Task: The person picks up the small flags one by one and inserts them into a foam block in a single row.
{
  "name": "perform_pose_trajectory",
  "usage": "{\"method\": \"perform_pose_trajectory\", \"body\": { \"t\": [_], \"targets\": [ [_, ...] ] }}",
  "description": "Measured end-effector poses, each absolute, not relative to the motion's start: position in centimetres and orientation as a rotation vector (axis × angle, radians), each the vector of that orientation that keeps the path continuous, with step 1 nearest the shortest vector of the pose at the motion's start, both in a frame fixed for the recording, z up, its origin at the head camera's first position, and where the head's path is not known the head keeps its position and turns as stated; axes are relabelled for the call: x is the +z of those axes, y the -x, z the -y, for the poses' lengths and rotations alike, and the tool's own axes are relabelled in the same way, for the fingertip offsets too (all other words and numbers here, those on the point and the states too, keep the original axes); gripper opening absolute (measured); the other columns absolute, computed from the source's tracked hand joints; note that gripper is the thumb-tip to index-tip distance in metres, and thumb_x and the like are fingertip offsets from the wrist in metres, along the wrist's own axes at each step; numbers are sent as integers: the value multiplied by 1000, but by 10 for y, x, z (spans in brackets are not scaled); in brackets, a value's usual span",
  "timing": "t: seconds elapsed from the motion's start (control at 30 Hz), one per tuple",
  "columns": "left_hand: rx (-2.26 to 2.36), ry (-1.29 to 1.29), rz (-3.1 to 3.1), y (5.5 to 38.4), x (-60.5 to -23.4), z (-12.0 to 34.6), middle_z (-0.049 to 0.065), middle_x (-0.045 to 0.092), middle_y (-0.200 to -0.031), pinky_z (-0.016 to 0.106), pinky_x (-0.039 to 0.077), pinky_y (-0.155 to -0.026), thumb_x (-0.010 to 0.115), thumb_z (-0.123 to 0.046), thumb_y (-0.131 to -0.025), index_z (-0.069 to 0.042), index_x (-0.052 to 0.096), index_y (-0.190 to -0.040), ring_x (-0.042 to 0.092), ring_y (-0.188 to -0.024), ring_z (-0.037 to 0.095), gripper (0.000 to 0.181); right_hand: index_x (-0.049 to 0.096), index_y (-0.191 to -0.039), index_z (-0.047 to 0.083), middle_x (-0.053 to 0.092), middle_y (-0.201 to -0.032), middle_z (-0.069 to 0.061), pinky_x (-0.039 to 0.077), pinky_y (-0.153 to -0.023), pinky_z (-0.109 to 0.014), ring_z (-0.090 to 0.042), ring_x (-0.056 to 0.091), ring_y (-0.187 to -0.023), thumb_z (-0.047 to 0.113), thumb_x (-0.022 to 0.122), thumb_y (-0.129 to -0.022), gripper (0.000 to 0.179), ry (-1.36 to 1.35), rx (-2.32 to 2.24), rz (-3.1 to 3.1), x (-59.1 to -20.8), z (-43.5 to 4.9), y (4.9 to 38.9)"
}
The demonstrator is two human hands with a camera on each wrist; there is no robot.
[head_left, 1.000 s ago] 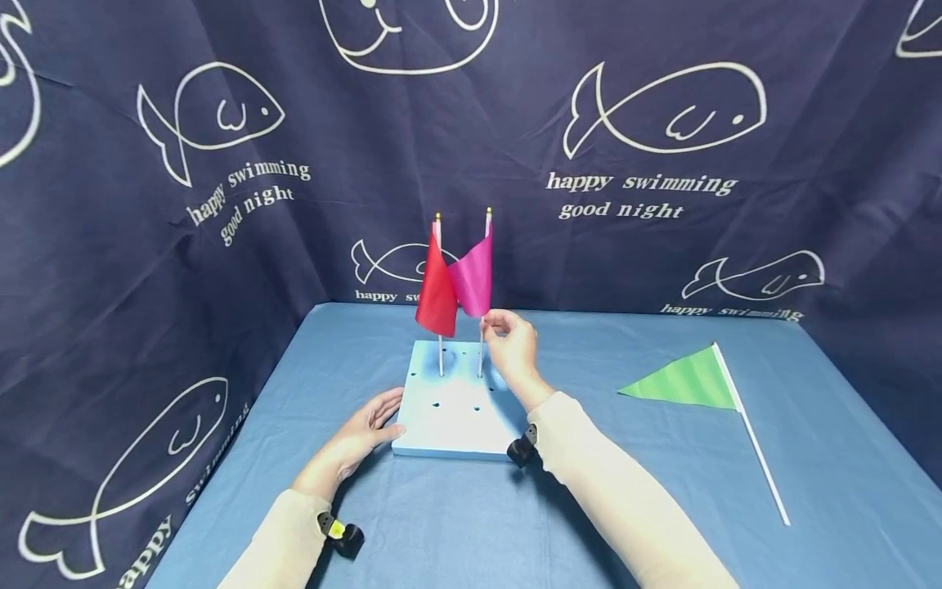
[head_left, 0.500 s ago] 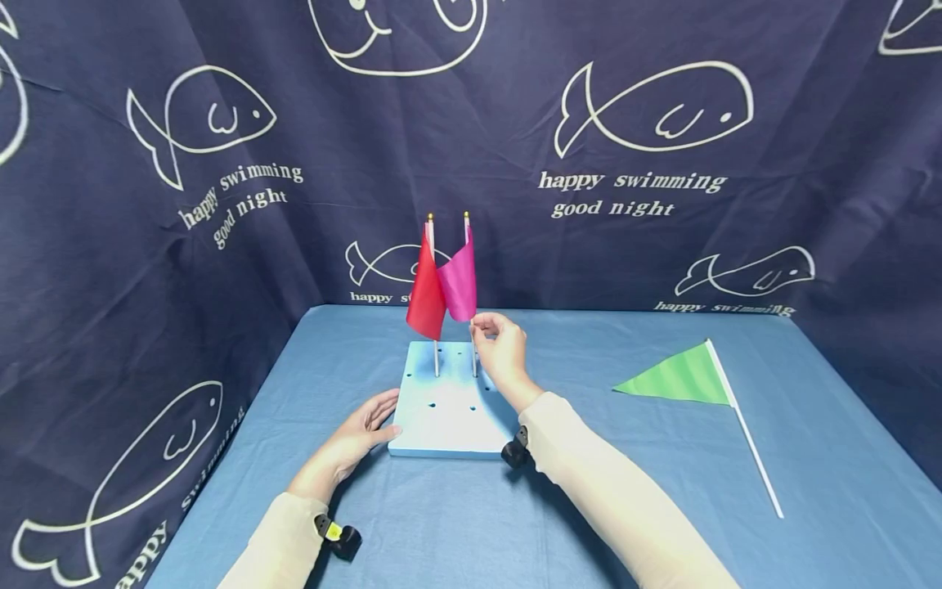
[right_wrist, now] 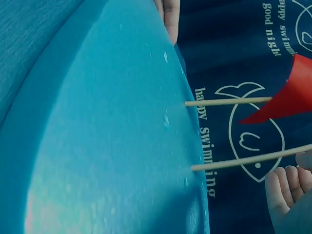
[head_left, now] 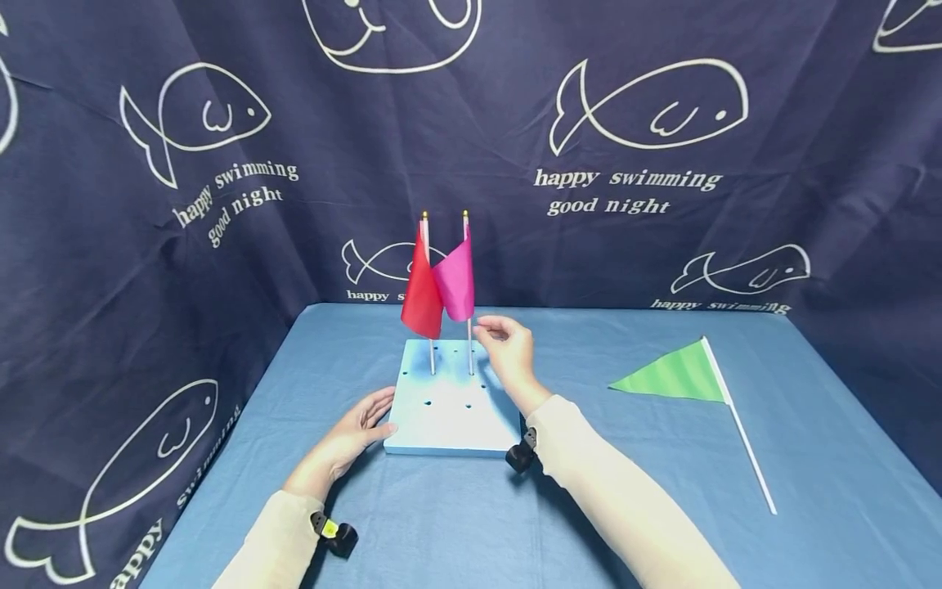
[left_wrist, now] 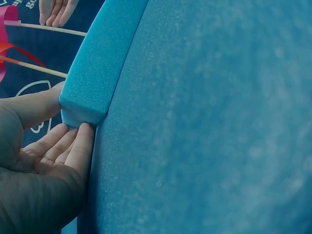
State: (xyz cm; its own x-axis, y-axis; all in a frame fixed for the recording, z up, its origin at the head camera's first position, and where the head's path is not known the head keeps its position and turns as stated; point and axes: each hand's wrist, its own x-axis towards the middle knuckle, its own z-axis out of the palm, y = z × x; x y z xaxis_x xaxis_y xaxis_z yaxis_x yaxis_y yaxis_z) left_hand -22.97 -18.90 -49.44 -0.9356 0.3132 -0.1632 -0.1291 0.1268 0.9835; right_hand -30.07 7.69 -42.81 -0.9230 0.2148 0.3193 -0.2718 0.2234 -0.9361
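Note:
A light blue block (head_left: pixel 449 427) with several small holes lies on the table. Two small pennants stand upright in it: a red flag (head_left: pixel 421 298) on the left and a pink flag (head_left: pixel 458 286) on the right, their cloths overlapping. My left hand (head_left: pixel 346 442) steadies the block's left edge; in the left wrist view its thumb (left_wrist: pixel 46 101) lies over the top and straight fingertips touch the side. My right hand (head_left: pixel 509 357) is just right of the pink flag's stick, fingers loosely bent, with a small gap between. In the right wrist view that hand (right_wrist: pixel 292 195) is partly cut off.
A green flag (head_left: pixel 677 376) on a white stick lies flat on the right of the blue table (head_left: pixel 625 466). A dark blue curtain (head_left: pixel 471 139) with white fish drawings hangs behind and to the left. Each wrist wears a small camera.
The right hand has let go of the pink flag's stick and moved slightly right of it. The left hand stays at the block. The whole head view has shifted a little.

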Motion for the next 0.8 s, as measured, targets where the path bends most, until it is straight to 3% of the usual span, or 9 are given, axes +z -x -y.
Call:
{"method": "perform_pose_trajectory", "body": {
  "t": [0.23,0.47,0.67,0.8],
  "targets": [
    [1860,-179,-2082,230,-494,186,21,26,-157,47,18,-120,63,0,-90,0,26,-150,18,-148,33,70,73,-101,-2,74,-95,-16,48,-65,-11,-17,68,-78,7,73,-84,19,-26,1741,2154,-427,-89,298],
    [1856,-168,-2093,228,-494,185,22,26,-157,47,19,-120,63,0,-90,1,26,-150,19,-148,33,70,75,-99,0,75,-95,-15,50,-67,-12,-13,67,-77,9,74,-84,17,8,1703,2179,-427,-105,297],
    [1850,-148,-2104,226,-492,185,21,25,-157,47,19,-120,63,-1,-90,0,26,-150,19,-148,33,70,75,-101,4,74,-96,-15,49,-63,-12,0,60,-70,14,74,-85,19,99,1722,2226,-427,-127,297],
    [1840,-156,-2114,226,-493,186,21,25,-158,48,19,-120,63,-2,-91,-1,26,-150,18,-148,33,70,74,-105,2,73,-97,-16,51,-62,-14,-3,63,-70,14,73,-86,22,142,1731,2248,-426,-144,295]
  ]
}}
